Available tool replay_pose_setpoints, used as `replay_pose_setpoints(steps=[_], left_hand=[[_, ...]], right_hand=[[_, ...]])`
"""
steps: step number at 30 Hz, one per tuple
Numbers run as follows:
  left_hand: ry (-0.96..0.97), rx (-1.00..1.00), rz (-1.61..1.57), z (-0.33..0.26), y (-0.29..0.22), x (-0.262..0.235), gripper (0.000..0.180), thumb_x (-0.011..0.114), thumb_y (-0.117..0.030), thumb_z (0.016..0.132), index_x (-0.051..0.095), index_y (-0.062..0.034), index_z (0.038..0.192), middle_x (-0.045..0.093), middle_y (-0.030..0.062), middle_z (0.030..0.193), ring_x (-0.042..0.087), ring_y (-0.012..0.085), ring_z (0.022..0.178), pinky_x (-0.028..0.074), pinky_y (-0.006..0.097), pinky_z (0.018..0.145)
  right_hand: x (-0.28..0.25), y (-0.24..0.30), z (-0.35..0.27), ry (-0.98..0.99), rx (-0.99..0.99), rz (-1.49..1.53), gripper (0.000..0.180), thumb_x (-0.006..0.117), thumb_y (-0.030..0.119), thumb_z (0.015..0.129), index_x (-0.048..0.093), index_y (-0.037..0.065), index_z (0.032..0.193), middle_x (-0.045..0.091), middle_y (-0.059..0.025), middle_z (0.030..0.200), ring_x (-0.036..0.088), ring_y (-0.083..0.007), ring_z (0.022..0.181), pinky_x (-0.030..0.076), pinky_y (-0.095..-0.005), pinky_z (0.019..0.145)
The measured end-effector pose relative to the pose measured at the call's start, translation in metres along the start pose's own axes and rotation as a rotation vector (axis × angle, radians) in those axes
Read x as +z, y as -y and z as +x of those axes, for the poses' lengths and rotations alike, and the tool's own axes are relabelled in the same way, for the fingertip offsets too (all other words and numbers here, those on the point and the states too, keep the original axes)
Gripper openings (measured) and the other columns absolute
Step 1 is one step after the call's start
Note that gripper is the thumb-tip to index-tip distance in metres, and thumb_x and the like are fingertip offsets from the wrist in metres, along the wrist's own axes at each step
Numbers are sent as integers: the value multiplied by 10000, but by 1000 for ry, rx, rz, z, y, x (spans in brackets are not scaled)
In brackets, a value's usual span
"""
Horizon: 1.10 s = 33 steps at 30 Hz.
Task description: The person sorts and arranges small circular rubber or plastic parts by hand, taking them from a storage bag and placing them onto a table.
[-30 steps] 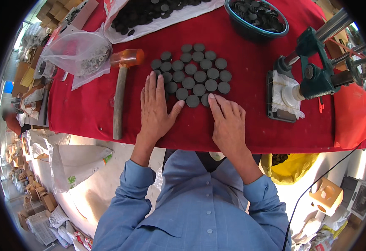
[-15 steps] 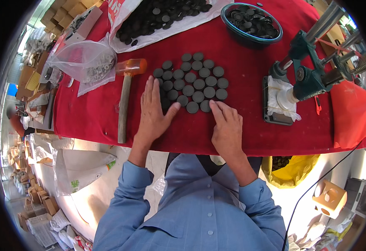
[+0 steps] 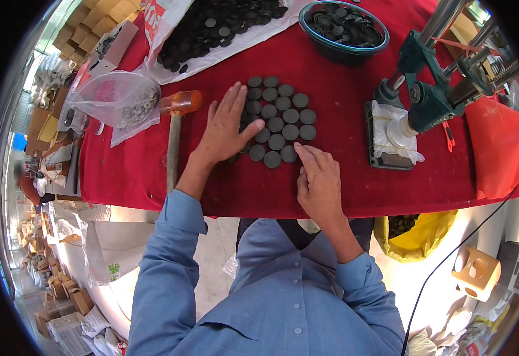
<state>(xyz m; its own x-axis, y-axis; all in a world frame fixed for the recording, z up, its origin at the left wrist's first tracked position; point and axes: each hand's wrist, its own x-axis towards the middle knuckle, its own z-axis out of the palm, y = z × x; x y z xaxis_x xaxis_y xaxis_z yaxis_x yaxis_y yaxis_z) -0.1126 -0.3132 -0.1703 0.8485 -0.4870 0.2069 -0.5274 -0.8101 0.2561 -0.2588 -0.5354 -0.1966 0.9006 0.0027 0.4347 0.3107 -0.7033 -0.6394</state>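
Observation:
Several flat, round black discs (image 3: 275,124) lie side by side in a loose cluster on the red cloth. My left hand (image 3: 228,127) is open, laid along the left side of this cluster with its fingers pointing away from me. It covers some discs, and its thumb reaches over toward the middle ones. My right hand (image 3: 320,185) rests at the cluster's near right corner, fingers loosely bent and apart. Its index fingertip is at the edge of the nearest right disc (image 3: 288,153). Nothing is held in either hand.
Left of the discs lies a mallet with an orange head (image 3: 180,102), beside a clear bag of small pale parts (image 3: 135,107). Farther back are a white sack with black discs (image 3: 224,29) and a teal bowl (image 3: 344,56) of discs. A green press (image 3: 417,92) stands right.
My left hand has slid right and slightly away from me, now covering more of the left discs. My right hand stays nearly in place. The whole view has shifted a little.

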Motion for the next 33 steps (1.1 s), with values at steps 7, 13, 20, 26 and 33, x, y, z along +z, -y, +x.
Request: replay_pose_setpoints(steps=[7, 13, 20, 26, 33], left_hand=[[49, 82, -37, 44, -1, 9, 847, 555, -539, 1048, 265, -20, 1651, 268, 208, 1718, 253, 365, 1597, 253, 532, 1272], [110, 119, 72, 44, 1, 16, 829, 507, -551, 1065, 233, -59, 1674, 231, 182, 1740, 209, 336, 1617, 194, 531, 1292], [38, 102, 114, 27, -2, 15, 815, 464, -580, 1070, 313, -17, 1640, 297, 191, 1712, 247, 330, 1604, 212, 536, 1292], [20, 152, 126, 27, 1, 18, 739, 448, -539, 1089, 346, -51, 1635, 315, 152, 1713, 271, 326, 1596, 248, 539, 1278], [8, 147, 157, 25, 1, 19, 713, 444, -548, 1085, 345, -126, 1651, 298, 113, 1727, 265, 309, 1599, 234, 569, 1276]], right_hand=[[-2, -2, 0, 6, 31, 48, 589, 660, -67, 813, 610, 33, 1391, 645, -133, 1277, 601, -318, 1151, 468, -443, 995], [0, -2, -1, -1, 15, 40, 578, 667, -62, 814, 616, 35, 1382, 653, -132, 1266, 609, -316, 1141, 471, -443, 981], [-1, -2, 1, -18, -4, 49, 532, 664, -60, 820, 634, 34, 1343, 659, -124, 1256, 618, -320, 1126, 476, -434, 962], [-10, -8, 12, -19, 156, 336, 514, 641, -71, 839, 624, 28, 1342, 648, -166, 1246, 643, -362, 1095, 497, -462, 979], [-4, -35, 78, -147, 8, -15, 500, 664, -11, 883, 590, -24, 1378, 601, -256, 1327, 602, -435, 1202, 482, -499, 1062]])
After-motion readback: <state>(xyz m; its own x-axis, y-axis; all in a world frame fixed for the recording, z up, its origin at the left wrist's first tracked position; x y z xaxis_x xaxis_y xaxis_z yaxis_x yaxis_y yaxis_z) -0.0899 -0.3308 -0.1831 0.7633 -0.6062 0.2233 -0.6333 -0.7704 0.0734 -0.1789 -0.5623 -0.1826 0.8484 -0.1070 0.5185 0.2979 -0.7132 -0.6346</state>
